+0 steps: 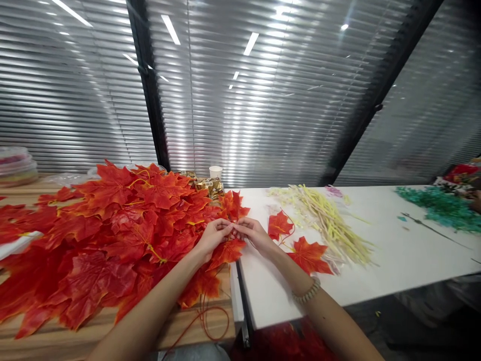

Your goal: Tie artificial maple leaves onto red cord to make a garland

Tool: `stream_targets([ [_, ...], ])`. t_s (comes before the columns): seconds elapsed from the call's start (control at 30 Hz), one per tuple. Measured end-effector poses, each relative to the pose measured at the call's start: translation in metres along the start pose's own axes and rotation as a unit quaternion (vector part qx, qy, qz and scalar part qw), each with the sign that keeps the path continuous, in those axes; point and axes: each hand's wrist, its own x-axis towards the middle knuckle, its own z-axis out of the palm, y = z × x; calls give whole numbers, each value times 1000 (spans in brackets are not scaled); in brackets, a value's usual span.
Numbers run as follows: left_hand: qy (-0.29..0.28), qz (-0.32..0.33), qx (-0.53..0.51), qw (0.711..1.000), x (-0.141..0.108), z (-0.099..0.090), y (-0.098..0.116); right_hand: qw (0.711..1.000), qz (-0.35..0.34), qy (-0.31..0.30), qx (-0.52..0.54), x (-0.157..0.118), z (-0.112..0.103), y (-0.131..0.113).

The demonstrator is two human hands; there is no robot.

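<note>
My left hand [215,238] and my right hand [253,233] meet fingertip to fingertip at the seam of two tables. Both are closed in a pinch; a thin red cord shows by the right fingers, and what lies between the tips is mostly hidden. One artificial maple leaf [233,204] sticks up just behind the fingertips, and another maple leaf [228,252] lies under them. A big heap of red-orange maple leaves [93,271] spreads to the left. Two single leaves, a small one [279,225] and a larger one [310,254], rest right of my hands.
Loops of red cord [210,321] lie at the wooden table's front edge. Pale yellow strips [330,225] and teal foliage [439,205] are on the white table [391,265]. Gold wrappers [212,186], a paper cup [215,172] and plastic tubs [17,165] stand at the back, before blinds.
</note>
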Motion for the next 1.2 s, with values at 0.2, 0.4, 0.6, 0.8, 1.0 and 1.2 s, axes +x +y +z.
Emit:
stream_targets([
  [0.2,0,1,2,1000,0,1,0,1000,2,-7,-13,0,-1,1],
  [0.4,2,0,9,1000,0,1,-1,1000,5,-15,-16,0,-2,2],
  [0.6,9,5,24,1000,0,2,-2,999,7,-22,-27,0,-2,2],
  [0.8,3,5,34,999,-2,3,0,999,9,-25,-37,0,-3,2],
  [1.0,9,1,45,999,-3,4,2,998,11,-28,-47,-2,-1,-2],
  [1.2,9,-3,44,999,-2,4,2,998,13,-29,-47,-2,-2,-2],
])
